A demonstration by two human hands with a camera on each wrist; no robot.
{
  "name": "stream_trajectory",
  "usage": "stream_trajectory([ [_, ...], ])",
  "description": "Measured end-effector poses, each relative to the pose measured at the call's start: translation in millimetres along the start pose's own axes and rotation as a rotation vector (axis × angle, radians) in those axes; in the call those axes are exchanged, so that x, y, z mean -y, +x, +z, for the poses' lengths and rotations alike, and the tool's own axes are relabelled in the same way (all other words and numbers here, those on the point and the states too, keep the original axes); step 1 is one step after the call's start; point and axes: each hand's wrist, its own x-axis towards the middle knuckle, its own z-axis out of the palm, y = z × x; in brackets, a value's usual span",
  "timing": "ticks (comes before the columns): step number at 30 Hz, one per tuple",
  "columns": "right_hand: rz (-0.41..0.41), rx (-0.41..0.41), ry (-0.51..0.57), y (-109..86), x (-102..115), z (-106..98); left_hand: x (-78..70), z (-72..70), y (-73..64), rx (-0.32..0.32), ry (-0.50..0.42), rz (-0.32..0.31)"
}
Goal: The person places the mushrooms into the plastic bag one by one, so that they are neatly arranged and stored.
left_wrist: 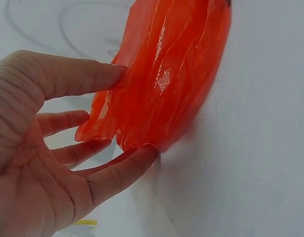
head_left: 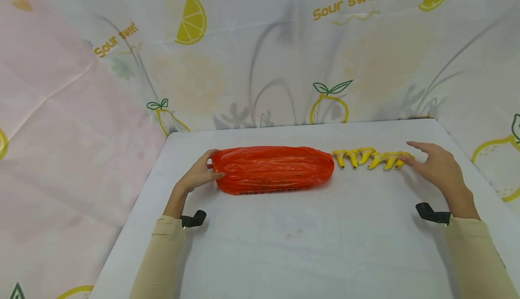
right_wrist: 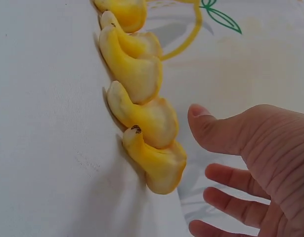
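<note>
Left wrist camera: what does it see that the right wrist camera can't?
Only the left wrist view shows the red plastic bag, with the left hand touching its end. Only the right wrist view shows the yellow mushroom-like pieces and the right hand near them. Both show the white tabletop and part of the printed cloth.

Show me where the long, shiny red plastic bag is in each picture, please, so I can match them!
Head: the long, shiny red plastic bag lies across the middle.
Left wrist: the red plastic bag fills the upper middle, cut off by the top edge.
Right wrist: not in this picture.
Shared landmark: the flat white tabletop, at the bottom, right side and left side in that order.
</note>
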Motion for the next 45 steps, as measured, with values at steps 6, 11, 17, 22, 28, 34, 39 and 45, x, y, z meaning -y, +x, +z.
stream_trajectory([
  [6, 0.031, -0.036, 0.053, -1.5, -6, 3, -19.0, -0.8, -8.1, 0.014, 0.011, 0.014],
  [11, 0.055, -0.057, 0.065, -1.5, -9, 7, -37.2, -2.7, -17.4, 0.024, 0.003, 0.007],
  [17, 0.077, -0.100, 0.076, -1.7, -9, 12, -38.1, -2.6, -18.4, 0.020, -0.003, 0.010],
  [22, 0.109, -0.112, 0.082, -2.7, -9, 14, -13.6, -0.7, -6.0, 0.006, 0.008, 0.009],
  [28, 0.154, -0.090, 0.089, -2.7, -10, 14, 3.7, 1.1, 2.4, -0.006, 0.014, -0.001],
  [34, 0.181, -0.085, 0.099, -2.0, -8, 14, 3.5, 1.4, 2.1, -0.012, 0.015, -0.009],
  [39, 0.182, -0.082, 0.099, -3.1, -8, 13, 2.1, 1.5, 2.7, -0.012, 0.016, -0.018],
  [45, 0.199, -0.068, 0.107, -3.3, -7, 13, 1.3, 1.3, 2.4, -0.012, 0.025, -0.015],
])
